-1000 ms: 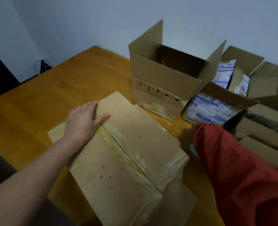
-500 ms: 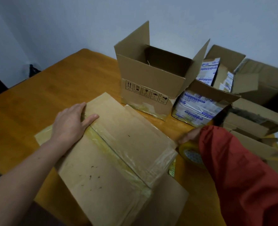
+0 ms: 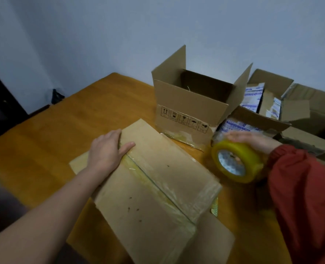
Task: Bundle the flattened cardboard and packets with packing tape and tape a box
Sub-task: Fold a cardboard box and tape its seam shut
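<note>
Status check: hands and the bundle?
Left hand flat on the cardboard bundle, at its taped seam. Right hand grips the tape roll beside it. Nothing between roll and bundle.

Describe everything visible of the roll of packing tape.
The roll of packing tape is a thick ring of glossy, yellowish translucent tape round a pale printed core. It is tilted on edge, hole toward the camera, right of the taped cardboard bundle, over the table. The right hand holds it from above, fingers across its far rim. Whether it touches the table cannot be told.
</note>
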